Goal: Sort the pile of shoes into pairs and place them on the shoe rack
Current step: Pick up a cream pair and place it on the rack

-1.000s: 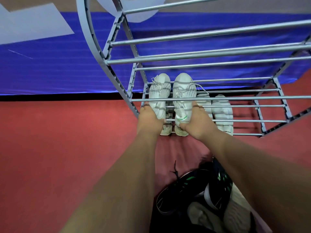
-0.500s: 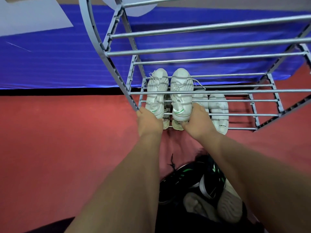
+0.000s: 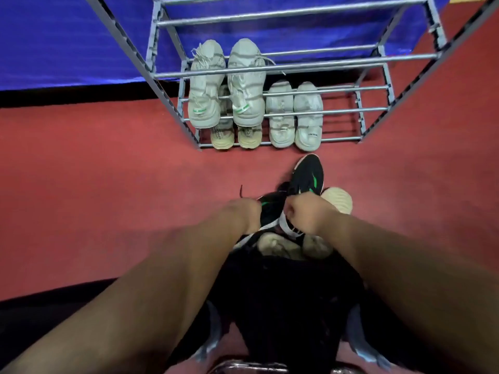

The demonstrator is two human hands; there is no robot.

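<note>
A grey metal shoe rack (image 3: pixel 272 68) stands against the blue wall. A pale grey pair with green heel marks (image 3: pixel 226 85) lies on a middle shelf at the left. Below sit a beige pair (image 3: pixel 235 134) and a white pair (image 3: pixel 295 117). On the red floor in front lies a pile with two black shoes with green stripes (image 3: pixel 307 176) and beige shoes (image 3: pixel 337 198). My left hand (image 3: pixel 244 214) grips one black shoe at its heel end. My right hand (image 3: pixel 305 214) grips the heel of the other black shoe.
Red carpet (image 3: pixel 108 184) spreads to the left and right of the pile. The rack's right half of each shelf holds no shoes. A dark garment and a chrome edge (image 3: pixel 243 365) lie at the bottom of the view, close to me.
Both hands have let go of the pale grey pair on the rack shelf and drawn back to the pile, where they now grip the black shoes. The camera has tilted down.
</note>
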